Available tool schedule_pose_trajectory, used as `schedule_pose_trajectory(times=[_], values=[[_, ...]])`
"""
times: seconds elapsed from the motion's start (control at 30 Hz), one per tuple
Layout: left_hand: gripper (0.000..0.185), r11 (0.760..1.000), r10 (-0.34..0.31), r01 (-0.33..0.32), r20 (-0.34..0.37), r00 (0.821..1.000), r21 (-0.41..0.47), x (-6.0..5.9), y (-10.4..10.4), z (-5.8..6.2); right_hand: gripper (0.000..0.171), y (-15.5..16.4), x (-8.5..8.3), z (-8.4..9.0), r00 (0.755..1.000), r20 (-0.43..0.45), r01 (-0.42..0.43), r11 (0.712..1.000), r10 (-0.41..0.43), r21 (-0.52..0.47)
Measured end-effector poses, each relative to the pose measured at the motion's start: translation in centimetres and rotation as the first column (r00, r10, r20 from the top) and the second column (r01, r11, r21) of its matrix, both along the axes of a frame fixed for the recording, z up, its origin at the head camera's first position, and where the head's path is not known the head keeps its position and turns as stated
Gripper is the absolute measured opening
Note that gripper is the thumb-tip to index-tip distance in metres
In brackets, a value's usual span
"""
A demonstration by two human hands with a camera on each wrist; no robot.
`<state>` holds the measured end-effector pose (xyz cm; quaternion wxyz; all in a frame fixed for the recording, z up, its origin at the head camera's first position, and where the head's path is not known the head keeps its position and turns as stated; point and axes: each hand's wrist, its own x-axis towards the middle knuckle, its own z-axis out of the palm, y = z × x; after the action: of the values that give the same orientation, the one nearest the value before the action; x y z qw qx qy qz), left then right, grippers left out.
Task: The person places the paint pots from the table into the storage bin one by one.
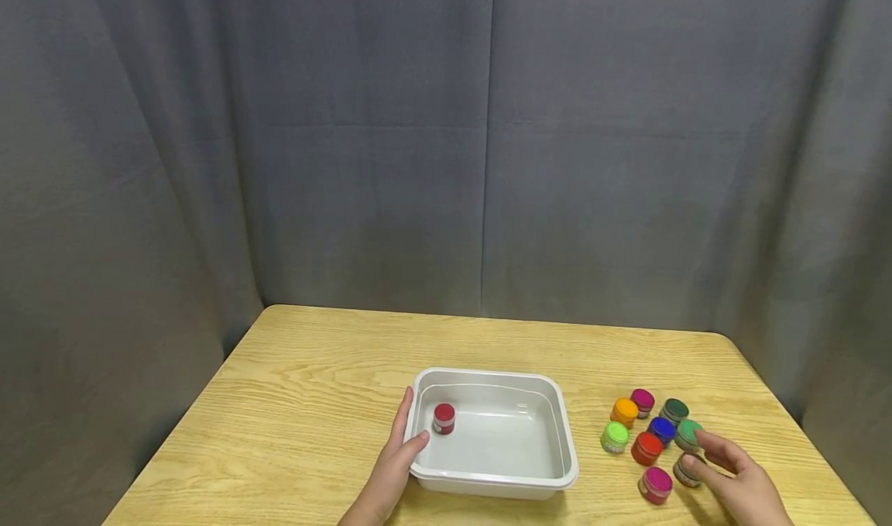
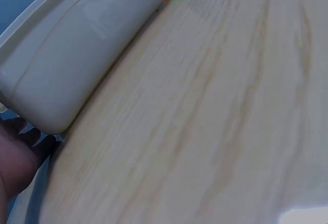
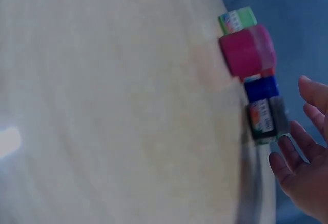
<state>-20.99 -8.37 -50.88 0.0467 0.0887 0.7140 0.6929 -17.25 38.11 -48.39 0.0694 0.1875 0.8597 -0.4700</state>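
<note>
My left hand (image 1: 390,472) grips the left side of a white plastic tub (image 1: 498,481), thumb over the rim and fingers along the outer wall. Inside the tub, near its left end, stands a small dark-red paint jar (image 1: 444,419). To the right, my right hand (image 1: 742,483) reaches in over a dark-lidded paint jar (image 1: 687,472), thumb and fingers spread around it. In the right wrist view those fingers are parted, close beside the dark jar (image 3: 266,119). A green jar (image 1: 688,434) lies just beyond the fingertips, and a magenta jar (image 1: 656,485) stands left of the thumb.
More paint jars cluster right of the tub: light green (image 1: 615,438), orange (image 1: 624,412), red (image 1: 647,448), blue (image 1: 662,431), dark green (image 1: 674,410) and another magenta one (image 1: 643,402). Grey curtains (image 1: 362,162) surround the wooden table (image 1: 279,417).
</note>
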Motion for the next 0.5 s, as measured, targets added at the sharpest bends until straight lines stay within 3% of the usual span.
schedule_pose_trajectory(times=[0.27,0.5], values=[[0.071,1.0,-0.004,0.004,0.021,1.0,-0.003,0.0,0.1,0.1,0.097,0.7,-0.2,-1.9,1.0,0.0,0.032,0.999,-0.032,0.003],[0.071,1.0,-0.001,0.002,0.022,1.0,-0.008,0.0,0.0,0.1,0.103,0.9,-0.5,-2.6,0.999,0.042,0.006,1.0,-0.007,0.024]])
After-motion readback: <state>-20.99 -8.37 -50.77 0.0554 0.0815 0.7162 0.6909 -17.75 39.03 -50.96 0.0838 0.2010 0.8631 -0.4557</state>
